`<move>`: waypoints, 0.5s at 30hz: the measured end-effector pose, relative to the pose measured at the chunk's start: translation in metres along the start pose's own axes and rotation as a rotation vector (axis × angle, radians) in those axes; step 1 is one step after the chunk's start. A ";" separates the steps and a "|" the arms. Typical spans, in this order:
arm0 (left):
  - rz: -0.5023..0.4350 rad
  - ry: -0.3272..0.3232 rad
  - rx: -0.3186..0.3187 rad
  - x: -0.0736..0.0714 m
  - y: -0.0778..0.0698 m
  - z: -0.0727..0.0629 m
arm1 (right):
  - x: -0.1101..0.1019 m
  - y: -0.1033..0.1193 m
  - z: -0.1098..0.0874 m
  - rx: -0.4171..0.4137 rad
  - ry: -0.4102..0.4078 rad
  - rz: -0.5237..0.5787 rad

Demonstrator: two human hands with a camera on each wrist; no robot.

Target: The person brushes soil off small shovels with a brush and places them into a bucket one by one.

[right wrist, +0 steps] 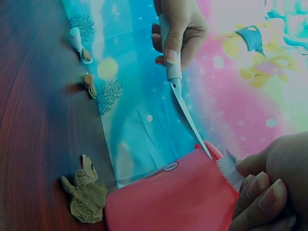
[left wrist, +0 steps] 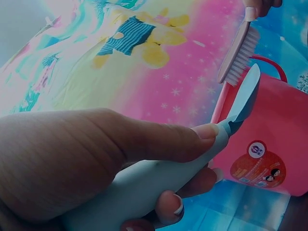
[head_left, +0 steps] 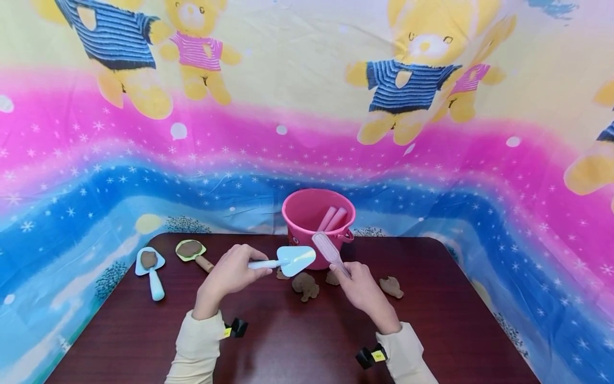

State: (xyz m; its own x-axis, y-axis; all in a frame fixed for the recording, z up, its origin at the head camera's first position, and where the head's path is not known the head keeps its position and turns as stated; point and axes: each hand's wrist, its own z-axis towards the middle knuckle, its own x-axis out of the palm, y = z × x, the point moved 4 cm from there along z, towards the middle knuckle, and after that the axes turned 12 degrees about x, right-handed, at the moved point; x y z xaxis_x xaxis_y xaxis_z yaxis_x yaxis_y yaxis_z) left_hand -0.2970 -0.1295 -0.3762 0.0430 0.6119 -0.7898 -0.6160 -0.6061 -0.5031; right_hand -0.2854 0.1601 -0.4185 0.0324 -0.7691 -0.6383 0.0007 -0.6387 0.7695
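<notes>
I had left fingers [left wrist: 171, 208] pinching the trowel [head_left: 297, 259] by its handle [left wrist: 139, 188], right fingers [right wrist: 257, 211] pinching the brush [head_left: 326, 247]; both looked light, stiff, best gripped handle-end.

the head view is bright and evenly lit, with a pale glare on the blue trowel [head_left: 293, 261] and soft, diffuse shadows on the bench [head_left: 431, 320]. both wrist views are dimmer and hazier; in the left one, the fingers [left wrist: 198, 182] sit in shade while the backdrop [left wrist: 159, 89] washes out toward the left. the right one leans cyan.
</notes>
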 end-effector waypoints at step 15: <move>0.006 0.047 0.038 0.005 0.002 0.002 | -0.006 0.002 -0.003 -0.013 -0.016 0.018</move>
State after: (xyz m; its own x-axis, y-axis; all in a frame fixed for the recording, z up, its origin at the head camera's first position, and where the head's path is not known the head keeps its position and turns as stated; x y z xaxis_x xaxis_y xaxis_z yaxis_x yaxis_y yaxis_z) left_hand -0.2996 -0.1261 -0.3804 0.0756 0.5834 -0.8087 -0.6460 -0.5892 -0.4854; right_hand -0.2827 0.1635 -0.4135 0.0164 -0.7809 -0.6244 0.0127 -0.6243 0.7811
